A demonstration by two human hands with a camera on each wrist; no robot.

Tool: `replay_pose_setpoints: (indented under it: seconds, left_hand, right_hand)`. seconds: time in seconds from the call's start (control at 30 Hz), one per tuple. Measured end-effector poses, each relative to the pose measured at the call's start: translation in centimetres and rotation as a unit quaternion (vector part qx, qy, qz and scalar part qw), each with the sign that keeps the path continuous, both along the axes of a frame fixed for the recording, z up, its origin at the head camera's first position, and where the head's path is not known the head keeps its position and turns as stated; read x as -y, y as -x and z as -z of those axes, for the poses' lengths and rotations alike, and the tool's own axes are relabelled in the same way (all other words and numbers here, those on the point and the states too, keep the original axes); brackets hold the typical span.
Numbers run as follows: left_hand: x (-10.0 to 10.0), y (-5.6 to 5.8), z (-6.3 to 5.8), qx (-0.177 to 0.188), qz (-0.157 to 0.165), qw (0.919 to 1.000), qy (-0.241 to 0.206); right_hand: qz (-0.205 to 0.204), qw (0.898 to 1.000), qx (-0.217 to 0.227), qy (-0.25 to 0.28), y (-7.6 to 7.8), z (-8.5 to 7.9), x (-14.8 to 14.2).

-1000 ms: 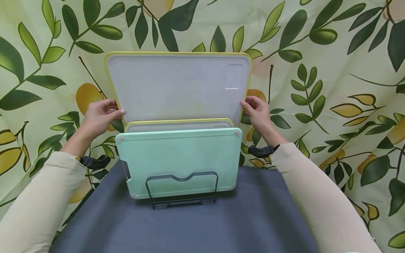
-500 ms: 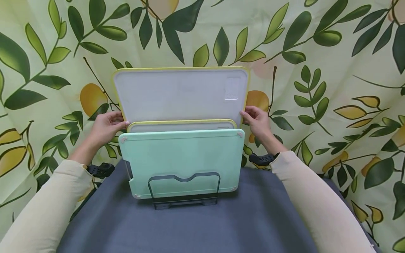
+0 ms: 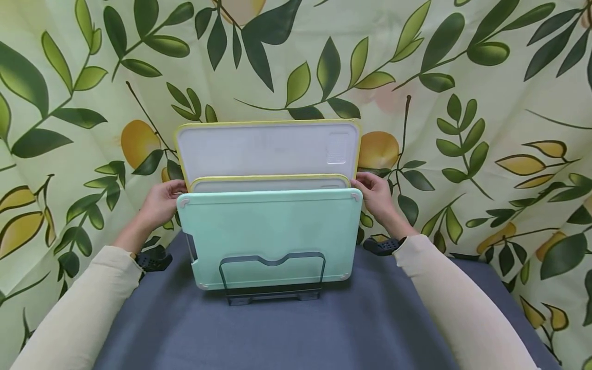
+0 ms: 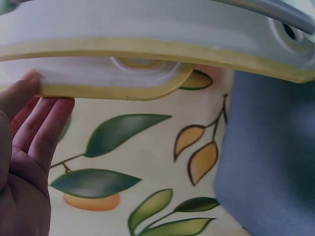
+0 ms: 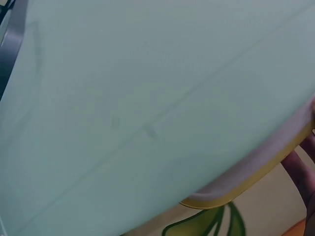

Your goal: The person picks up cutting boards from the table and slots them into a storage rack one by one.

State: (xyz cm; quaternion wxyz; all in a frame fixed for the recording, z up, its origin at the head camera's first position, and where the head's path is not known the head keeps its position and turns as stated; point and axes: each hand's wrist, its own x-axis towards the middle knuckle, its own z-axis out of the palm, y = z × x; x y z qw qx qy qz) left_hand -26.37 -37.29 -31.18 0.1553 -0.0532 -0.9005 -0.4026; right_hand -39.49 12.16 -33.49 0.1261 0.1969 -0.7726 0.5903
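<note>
A large white cutting board (image 3: 259,149) with a yellow rim stands behind two others in a dark wire rack (image 3: 273,294). My left hand (image 3: 159,203) pinches its left edge. In the left wrist view, the thumb lies on one face of the white board (image 4: 142,92) and the fingers are at its rim. On the opposite edge, my right hand (image 3: 375,194) grips the same board, its fingertips partly hidden. A smaller yellow-rimmed board (image 3: 268,184) shows just behind the mint green cutting board (image 3: 273,231) in front. That green board (image 5: 123,98) fills most of the right wrist view.
The rack rests on a table with a dark blue-grey cloth (image 3: 287,339). Close behind the table hangs a curtain (image 3: 462,169) printed with leaves and fruit. Dark bands (image 3: 154,259) are worn on both wrists.
Both hands have lowered the large white board, so its top edge sits much closer to the boards in front. The green board and the rack have stayed in place.
</note>
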Motion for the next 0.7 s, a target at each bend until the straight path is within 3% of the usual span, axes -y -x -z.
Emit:
replay_pose_setpoints:
  seconds: [0.2, 0.43, 0.7]
  left_hand:
    - [0.3, -0.1, 1.3, -0.011, -0.002, 0.9997, 0.023]
    - [0.2, -0.3, 2.7, -0.058, 0.012, 0.9981, 0.017]
    - [0.1, 0.1, 4.0, -0.043, 0.008, 0.9990, -0.001]
  right_hand:
    - [0.003, 1.000, 0.006, -0.011, -0.2, 1.5, 0.0]
    - [0.000, 1.000, 0.025, -0.012, -0.7, 3.1, -0.3]
    - [-0.006, 0.999, 0.036, 0.001, -0.8, 4.6, -0.7]
